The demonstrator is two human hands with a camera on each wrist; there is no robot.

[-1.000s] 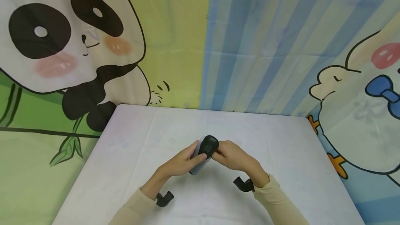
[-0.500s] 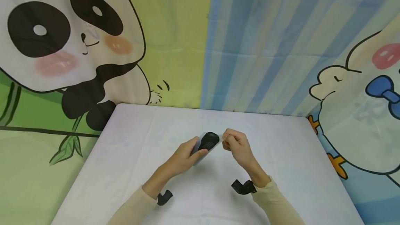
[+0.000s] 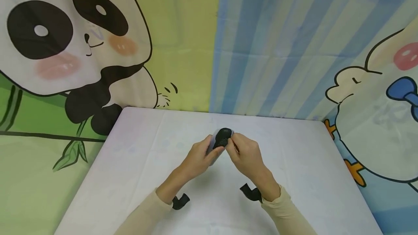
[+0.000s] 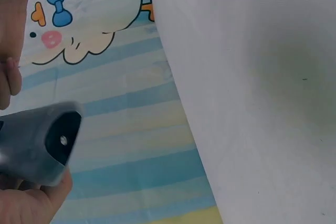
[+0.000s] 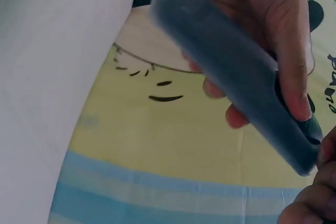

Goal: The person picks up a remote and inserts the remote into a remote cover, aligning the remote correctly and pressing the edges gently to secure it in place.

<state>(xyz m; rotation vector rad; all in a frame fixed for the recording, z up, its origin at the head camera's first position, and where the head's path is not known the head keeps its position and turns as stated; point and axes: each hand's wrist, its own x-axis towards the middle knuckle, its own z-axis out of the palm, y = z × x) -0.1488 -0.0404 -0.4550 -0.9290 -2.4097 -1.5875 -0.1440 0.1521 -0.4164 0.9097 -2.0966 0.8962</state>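
A black handheld device [image 3: 223, 136], which looks like a remote control, sits inside a translucent grey-blue cover [image 5: 226, 72]. My left hand [image 3: 196, 158] grips it above the table, thumb across the black face and fingers around the far side. At the device's upper right end, my right hand [image 3: 247, 155] has its fingers curled and pinches the cover's edge. Seen from the left wrist, the device's end [image 4: 64, 139] shows a dark opening with a small clear bulb in it. The exact contact of the right fingertips is partly hidden.
A white-covered table [image 3: 156, 137] lies under both hands. Behind it hangs a printed curtain [image 3: 183, 46] with a panda and stripes. Black curved wrist mounts [image 3: 250, 192] stick out from both wrists.
Half a second ago my right hand pulled a stretched bit of the cover away to the right; now it is back against the device. Both hands and the device have moved slightly farther up.
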